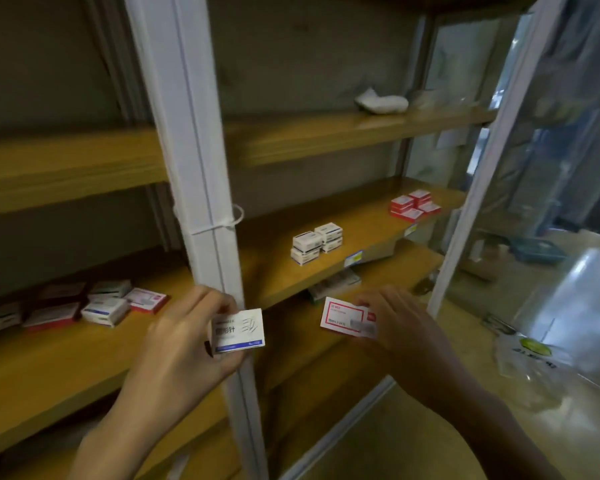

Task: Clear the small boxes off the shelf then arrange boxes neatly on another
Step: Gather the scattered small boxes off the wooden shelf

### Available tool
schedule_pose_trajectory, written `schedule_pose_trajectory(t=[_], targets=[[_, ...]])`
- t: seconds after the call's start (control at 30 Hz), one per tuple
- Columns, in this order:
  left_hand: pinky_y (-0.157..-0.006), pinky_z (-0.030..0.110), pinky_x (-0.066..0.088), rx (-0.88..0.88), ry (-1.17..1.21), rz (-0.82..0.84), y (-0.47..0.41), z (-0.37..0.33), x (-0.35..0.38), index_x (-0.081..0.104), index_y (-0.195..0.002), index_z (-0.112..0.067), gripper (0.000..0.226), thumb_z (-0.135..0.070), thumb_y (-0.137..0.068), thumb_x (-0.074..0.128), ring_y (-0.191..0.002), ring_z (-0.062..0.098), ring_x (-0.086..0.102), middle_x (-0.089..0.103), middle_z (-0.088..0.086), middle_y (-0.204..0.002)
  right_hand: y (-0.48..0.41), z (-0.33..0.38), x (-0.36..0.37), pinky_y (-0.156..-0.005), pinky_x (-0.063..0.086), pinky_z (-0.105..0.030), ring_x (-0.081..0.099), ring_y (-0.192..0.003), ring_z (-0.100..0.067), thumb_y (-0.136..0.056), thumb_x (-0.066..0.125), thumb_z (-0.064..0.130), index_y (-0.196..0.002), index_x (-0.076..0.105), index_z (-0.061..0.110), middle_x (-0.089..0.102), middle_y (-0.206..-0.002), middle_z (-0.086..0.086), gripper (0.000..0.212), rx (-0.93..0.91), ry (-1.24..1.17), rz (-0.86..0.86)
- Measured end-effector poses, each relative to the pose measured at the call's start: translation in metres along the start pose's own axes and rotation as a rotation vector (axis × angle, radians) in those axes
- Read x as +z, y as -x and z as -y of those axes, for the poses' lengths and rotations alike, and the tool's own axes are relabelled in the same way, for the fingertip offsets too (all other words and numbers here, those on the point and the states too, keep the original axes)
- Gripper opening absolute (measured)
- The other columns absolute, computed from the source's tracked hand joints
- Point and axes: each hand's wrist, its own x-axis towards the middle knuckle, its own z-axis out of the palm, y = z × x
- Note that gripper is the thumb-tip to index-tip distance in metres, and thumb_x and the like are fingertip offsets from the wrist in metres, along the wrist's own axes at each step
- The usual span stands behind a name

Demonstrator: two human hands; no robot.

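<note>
1. Left hand (184,344): fingers grasp a white-and-blue box (238,332) in front of the white post (201,188).
2. Right hand (399,327): fingers pinch a red-and-white box (347,317), right of the post.
3. Stacked white boxes (316,242) and red boxes (414,205) sit on the shelf (361,216) right of the post; loose boxes (105,310) lie to its left.

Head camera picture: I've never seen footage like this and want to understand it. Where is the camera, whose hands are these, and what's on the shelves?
There is no machine here. A person wears one camera on the head, looking forward and down, so you see their own two bare hands. The left hand holds a white box with a blue stripe. The right hand holds a white box with a red border. A white post divides the wooden shelving. On the right shelf sit a stack of white boxes and, farther right, a group of red boxes. The left shelf holds a loose mix of boxes.
</note>
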Motion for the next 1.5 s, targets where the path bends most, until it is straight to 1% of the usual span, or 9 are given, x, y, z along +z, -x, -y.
schedule_pose_trajectory(t=[0.13, 0.3, 0.47, 0.77, 0.9, 1.0, 1.2, 1.4, 1.5], targets=[[-0.055, 0.011, 0.037, 0.027, 0.058, 0.021, -0.029, -0.045, 0.052, 0.046, -0.092, -0.038, 0.056, -0.023, -0.054, 0.086, -0.086, -0.002, 0.051, 0.047, -0.023, -0.095, 0.022, -0.061, -0.022, -0.092, 0.035, -0.017, 0.034, -0.112, -0.002, -0.086, 0.050, 0.044, -0.128, 0.033, 0.030, 0.037, -0.127, 0.011, 0.047, 0.057, 0.012, -0.007], [-0.059, 0.020, 0.048, 0.106, 0.102, 0.047, -0.083, -0.089, 0.103, 0.048, -0.094, -0.035, 0.053, -0.025, -0.057, 0.085, -0.087, 0.005, 0.054, 0.054, -0.014, -0.099, 0.038, -0.133, -0.043, -0.089, 0.034, -0.015, 0.037, -0.109, -0.002, -0.083, 0.055, 0.040, -0.126, 0.037, 0.028, 0.041, -0.126, 0.010, 0.047, 0.135, 0.019, -0.069], [-0.065, 0.014, 0.045, 0.176, 0.109, 0.075, -0.142, -0.119, 0.154, 0.052, -0.095, -0.028, 0.047, -0.027, -0.060, 0.083, -0.087, -0.001, 0.050, 0.052, -0.014, -0.100, 0.028, -0.205, -0.054, -0.083, 0.036, -0.014, 0.044, -0.103, -0.004, -0.080, 0.058, 0.039, -0.123, 0.043, 0.026, 0.047, -0.122, 0.007, 0.048, 0.186, 0.064, -0.114], [-0.063, 0.010, 0.035, 0.119, 0.122, 0.100, -0.273, -0.143, 0.255, 0.053, -0.098, -0.025, 0.045, -0.031, -0.063, 0.081, -0.085, 0.001, 0.048, 0.051, -0.012, -0.099, -0.042, -0.338, -0.059, -0.087, 0.042, -0.017, 0.044, -0.106, -0.003, -0.081, 0.053, 0.047, -0.124, 0.038, 0.031, 0.044, -0.123, 0.010, 0.049, 0.208, 0.101, -0.089], [-0.075, 0.019, 0.043, 0.045, 0.139, 0.085, -0.321, -0.146, 0.286, 0.049, -0.099, -0.029, 0.045, -0.032, -0.065, 0.079, -0.090, 0.000, 0.046, 0.047, -0.014, -0.102, -0.087, -0.392, -0.062, -0.090, 0.043, -0.020, 0.042, -0.110, -0.005, -0.083, 0.053, 0.046, -0.127, 0.036, 0.033, 0.042, -0.125, 0.010, 0.049, 0.190, 0.099, -0.047], [-0.082, 0.027, 0.047, -0.014, 0.113, 0.083, -0.344, -0.145, 0.301, 0.047, -0.101, -0.031, 0.044, -0.034, -0.068, 0.076, -0.094, -0.002, 0.042, 0.043, -0.017, -0.103, -0.118, -0.423, -0.056, -0.092, 0.043, -0.021, 0.042, -0.112, -0.005, -0.084, 0.053, 0.045, -0.127, 0.037, 0.032, 0.043, -0.126, 0.010, 0.047, 0.143, 0.063, -0.010], [-0.082, 0.028, 0.048, -0.134, 0.058, 0.063, -0.362, -0.133, 0.313, 0.043, -0.097, -0.037, 0.046, -0.035, -0.066, 0.077, -0.094, 0.002, 0.048, 0.044, -0.019, -0.099, -0.194, -0.467, -0.027, -0.101, 0.038, -0.030, 0.041, -0.122, -0.009, -0.086, 0.054, 0.043, -0.131, 0.036, 0.029, 0.041, -0.136, 0.009, 0.051, 0.041, -0.065, 0.086], [-0.066, 0.014, 0.041, -0.312, -0.057, -0.040, -0.362, -0.121, 0.319, 0.054, -0.096, -0.029, 0.045, -0.030, -0.060, 0.082, -0.083, 0.003, 0.053, 0.049, -0.017, -0.092, -0.271, -0.500, 0.016, -0.100, 0.022, -0.023, 0.031, -0.126, -0.007, -0.083, 0.057, 0.044, -0.126, 0.041, 0.034, 0.043, -0.133, 0.013, 0.047, -0.180, -0.088, 0.164], [-0.063, 0.016, 0.046, -0.407, -0.092, -0.107, -0.355, -0.123, 0.319, 0.056, -0.096, -0.026, 0.046, -0.029, -0.058, 0.083, -0.081, 0.004, 0.054, 0.052, -0.016, -0.091, -0.299, -0.507, 0.030, -0.103, 0.023, -0.027, 0.030, -0.126, -0.006, -0.082, 0.059, 0.041, -0.121, 0.044, 0.037, 0.045, -0.130, 0.015, 0.043, -0.267, -0.106, 0.209]])
